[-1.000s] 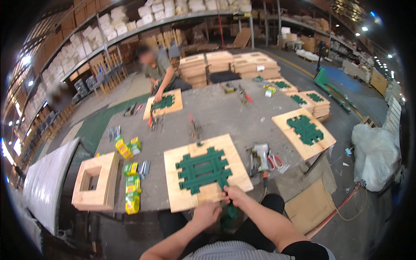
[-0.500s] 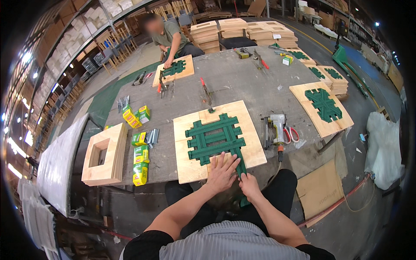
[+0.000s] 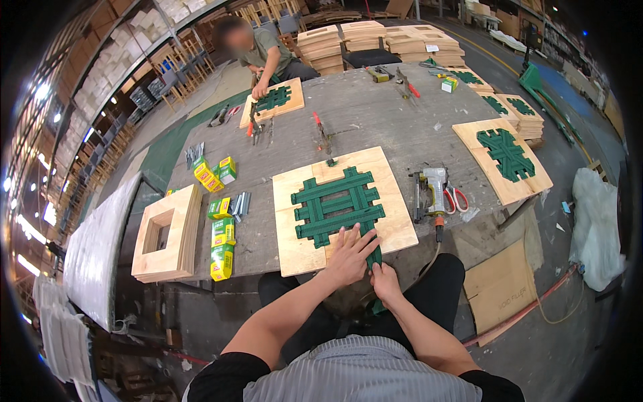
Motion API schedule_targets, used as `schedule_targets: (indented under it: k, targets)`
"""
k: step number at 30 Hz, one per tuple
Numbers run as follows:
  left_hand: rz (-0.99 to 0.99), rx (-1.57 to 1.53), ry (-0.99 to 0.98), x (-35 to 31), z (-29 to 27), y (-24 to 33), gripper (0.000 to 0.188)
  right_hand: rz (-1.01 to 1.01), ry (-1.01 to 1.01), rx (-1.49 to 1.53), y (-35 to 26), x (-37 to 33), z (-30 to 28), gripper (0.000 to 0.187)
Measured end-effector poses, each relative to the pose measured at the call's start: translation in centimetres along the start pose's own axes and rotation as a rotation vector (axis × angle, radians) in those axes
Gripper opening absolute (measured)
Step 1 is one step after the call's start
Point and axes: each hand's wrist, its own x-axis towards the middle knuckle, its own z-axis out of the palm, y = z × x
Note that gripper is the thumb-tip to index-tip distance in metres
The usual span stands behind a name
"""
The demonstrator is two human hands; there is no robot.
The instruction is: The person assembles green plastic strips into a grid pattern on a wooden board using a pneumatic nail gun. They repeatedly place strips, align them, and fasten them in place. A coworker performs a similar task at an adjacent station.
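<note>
In front of me a square plywood board (image 3: 298, 251) carries green webbing straps (image 3: 338, 218) woven crosswise over its middle. My left hand (image 3: 351, 258) lies at the board's near edge, fingers spread and palm down, its fingertips on the nearest straps. One strap's loose end (image 3: 375, 258) runs off that edge toward me. My right hand (image 3: 386, 285) is closed on this end, just beyond the board and above my lap. More green webbing hangs below the right hand, partly hidden.
A staple gun (image 3: 435, 191) and red-handled scissors (image 3: 457, 201) lie right of the board. Left are yellow-green boxes (image 3: 222, 231), staple strips (image 3: 240, 206) and stacked plywood frames (image 3: 164, 234). Pliers (image 3: 321, 130) lie beyond. Another webbed board (image 3: 469, 151) is at right; a co-worker (image 3: 268, 57) sits across.
The whole view has shifted slightly. My left hand's fingers are spread a little wider over the straps. My right hand keeps its hold on the strap end.
</note>
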Motion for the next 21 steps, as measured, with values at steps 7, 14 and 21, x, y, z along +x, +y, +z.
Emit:
schedule_targets:
  k: [7,14,21]
  targets:
    - [0.082,-0.051,0.022,0.2,0.3,-0.6,0.078,-0.027,0.016,0.074,-0.6,-1.4,-0.1,0.035]
    - [0.162,0.056,0.055,0.1,1.1,-0.8,0.077,0.001,-0.013,0.083,-0.6,-2.6,-0.8,0.034]
    - [0.190,0.080,0.007,0.1,1.0,-0.9,0.076,0.054,-0.032,0.112,-0.9,-3.3,-1.4,0.033]
